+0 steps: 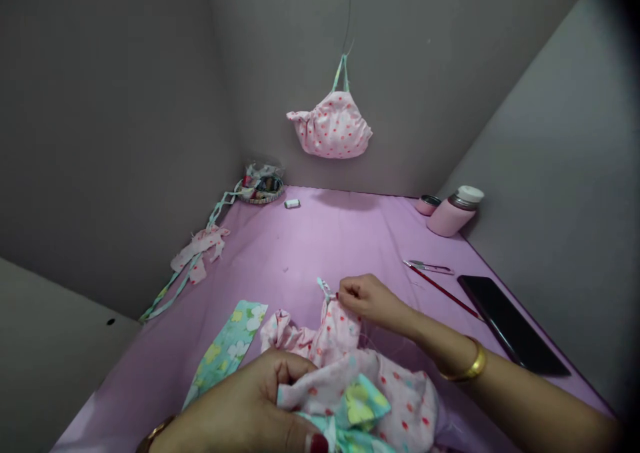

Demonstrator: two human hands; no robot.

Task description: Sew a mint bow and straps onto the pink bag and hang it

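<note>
Pink cloth with red polka dots (405,400) is bunched at the near edge of the table, with a green floral bow (363,403) on it. My left hand (265,396) grips this cloth, thumb near the bow and fingers partly under a fold. At the cloth's upper edge, beside a small green strap loop (325,288), my right hand (367,300) is closed in a pinch on the fabric. Fine thread seems to trail below that hand; whether a needle is between its fingers is hidden. A green floral fabric strip (225,346) lies left of the cloth.
A similar dotted piece (335,126) hangs ahead. Thread snips (433,267), a red thin stick (443,290), a dark phone (510,323) and a pink bottle (453,213) lie right. A basket (260,196) and pink scraps (203,246) are left, on a lilac-covered table (340,233).
</note>
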